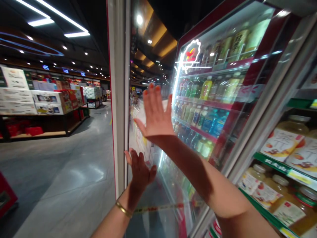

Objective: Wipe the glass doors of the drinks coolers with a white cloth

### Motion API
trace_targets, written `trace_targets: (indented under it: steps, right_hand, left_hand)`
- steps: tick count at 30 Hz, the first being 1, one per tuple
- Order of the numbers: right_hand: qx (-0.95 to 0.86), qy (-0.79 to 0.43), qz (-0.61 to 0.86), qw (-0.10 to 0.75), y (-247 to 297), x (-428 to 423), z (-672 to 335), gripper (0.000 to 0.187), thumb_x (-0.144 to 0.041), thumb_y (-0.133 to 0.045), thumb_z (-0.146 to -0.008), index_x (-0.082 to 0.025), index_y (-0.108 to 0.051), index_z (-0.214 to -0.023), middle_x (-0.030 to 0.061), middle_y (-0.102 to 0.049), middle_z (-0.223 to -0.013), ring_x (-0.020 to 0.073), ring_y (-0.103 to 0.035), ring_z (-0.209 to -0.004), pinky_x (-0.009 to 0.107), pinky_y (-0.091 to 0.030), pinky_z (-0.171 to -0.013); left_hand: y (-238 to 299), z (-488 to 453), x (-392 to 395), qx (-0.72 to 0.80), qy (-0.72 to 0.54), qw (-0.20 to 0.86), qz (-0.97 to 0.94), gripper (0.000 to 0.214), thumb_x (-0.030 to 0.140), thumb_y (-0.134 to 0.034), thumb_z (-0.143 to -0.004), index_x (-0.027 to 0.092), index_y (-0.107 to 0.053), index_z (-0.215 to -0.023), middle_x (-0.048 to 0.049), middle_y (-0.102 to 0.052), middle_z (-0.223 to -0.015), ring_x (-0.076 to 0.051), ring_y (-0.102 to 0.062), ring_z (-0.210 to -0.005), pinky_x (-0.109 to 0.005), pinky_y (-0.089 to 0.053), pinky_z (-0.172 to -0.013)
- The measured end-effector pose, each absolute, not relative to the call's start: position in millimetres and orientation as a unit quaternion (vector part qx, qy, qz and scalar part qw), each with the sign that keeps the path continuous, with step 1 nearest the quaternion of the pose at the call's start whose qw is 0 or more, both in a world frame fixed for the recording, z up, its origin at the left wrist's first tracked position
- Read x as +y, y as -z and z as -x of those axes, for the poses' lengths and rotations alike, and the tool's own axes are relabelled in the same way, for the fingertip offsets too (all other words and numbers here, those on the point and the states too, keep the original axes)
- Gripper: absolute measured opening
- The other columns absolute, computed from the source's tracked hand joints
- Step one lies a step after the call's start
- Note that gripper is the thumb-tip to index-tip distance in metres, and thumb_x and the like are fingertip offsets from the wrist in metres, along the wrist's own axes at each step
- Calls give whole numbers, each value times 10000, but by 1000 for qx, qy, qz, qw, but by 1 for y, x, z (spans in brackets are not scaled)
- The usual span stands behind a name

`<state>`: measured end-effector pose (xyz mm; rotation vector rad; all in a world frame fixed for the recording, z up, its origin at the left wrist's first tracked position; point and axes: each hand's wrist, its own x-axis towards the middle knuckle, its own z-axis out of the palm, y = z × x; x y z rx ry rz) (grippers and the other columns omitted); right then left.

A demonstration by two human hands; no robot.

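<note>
A tall glass door point(148, 221) with a pale metal frame point(119, 99) stands before me. My right hand point(158, 117) is raised at its middle, palm toward the pane, fingers straight and spread. Lower down, my left hand point(140, 168), a gold bangle point(123, 209) at its wrist, is by the door's left edge with fingers apart and slightly bent. Neither hand holds anything. Both palms seem to rest on the glass, though the contact itself is hidden. Rows of drink bottles point(206, 87) on lit shelves show in or through the pane; I cannot tell which.
Right of the door, shelves with green edge strips point(284, 168) bear large jars point(279, 185) of amber drink. To the left, a display table point(65, 122) carries stacked cartons point(47, 102). A red object point(6, 195) stands on the grey floor point(74, 175) at lower left.
</note>
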<state>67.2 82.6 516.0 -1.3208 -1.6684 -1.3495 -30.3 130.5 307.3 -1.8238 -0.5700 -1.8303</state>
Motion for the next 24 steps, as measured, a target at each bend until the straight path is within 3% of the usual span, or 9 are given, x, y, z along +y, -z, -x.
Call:
trace_targets:
  steps: [3,8,10,15,17,19,20,22,24]
  right_hand:
    - [-720,498,431,220,-492,82,-60,803,-525,-556,-1083,-230,-264,-1771,53,-281,-1851,274,-215,-1738,645,-118,-1430]
    - [-615,488,537,308,-528,76,-71,1072,-710,-580,-1027,-70,-151,-1772,167,-120,-1874,392,-87,-1752,735,-32,-1398]
    - [-586,499,550,323,-534,79,-61,1048,-716,-519,-1052,-66,-121,-1772,152,-105,-1878,378,-71,-1755,720,-19,-1402]
    - [-737,505,401,202,-465,76,-81,664,-458,-520,-1102,-333,-357,-1734,15,-405,-1805,246,-341,-1693,626,-209,-1419]
    - [-713,481,447,245,-438,61,-135,673,-515,-505,-1097,-315,-383,-1729,83,-475,-1763,316,-391,-1669,702,-184,-1396]
    - [-576,463,555,382,-428,44,-200,847,-645,-511,-1061,-232,-297,-1769,215,-411,-1776,438,-319,-1687,785,-108,-1357]
    - [-489,444,597,455,-428,38,-229,933,-673,-521,-1047,-208,-208,-1793,251,-322,-1807,459,-230,-1712,779,-98,-1354]
    - [-381,444,617,526,-427,32,-259,989,-593,-390,-1096,-30,66,-1769,418,-68,-1797,548,-42,-1711,914,-67,-1252]
    - [-343,455,615,545,-412,36,-245,944,-494,-319,-1115,-4,209,-1725,453,51,-1775,562,35,-1701,963,-92,-1204]
  left_hand:
    - [-306,32,129,-221,665,238,673,866,351,-429,-1083,179,40,-1790,-146,161,-1867,-337,115,-1740,-608,-11,-1428]
    - [-304,33,128,-234,653,232,682,885,355,-450,-1071,232,56,-1788,-136,164,-1868,-373,112,-1730,-671,-32,-1420]
    - [-303,34,128,-235,653,229,683,890,330,-465,-1068,218,45,-1789,-131,155,-1871,-359,104,-1734,-641,-37,-1432]
    - [-300,36,133,-214,659,243,679,884,341,-504,-1056,188,-43,-1794,-148,85,-1876,-353,39,-1748,-650,-30,-1429]
    - [-301,35,134,-198,659,260,677,868,351,-527,-1045,183,-118,-1792,-171,0,-1877,-371,-8,-1751,-689,-42,-1415]
    - [-305,33,134,-187,656,278,676,834,337,-538,-1041,178,-193,-1783,-169,-81,-1875,-352,-50,-1754,-663,-70,-1422]
    - [-307,32,133,-186,653,285,676,819,327,-547,-1039,174,-225,-1777,-161,-110,-1874,-337,-64,-1756,-636,-82,-1429]
    - [-312,30,129,-193,650,292,675,814,308,-568,-1035,174,-248,-1772,-149,-147,-1870,-315,-77,-1757,-599,-81,-1435]
    - [-315,30,126,-212,646,285,676,835,283,-597,-1025,191,-242,-1775,-155,-181,-1862,-318,-99,-1755,-610,-82,-1430]
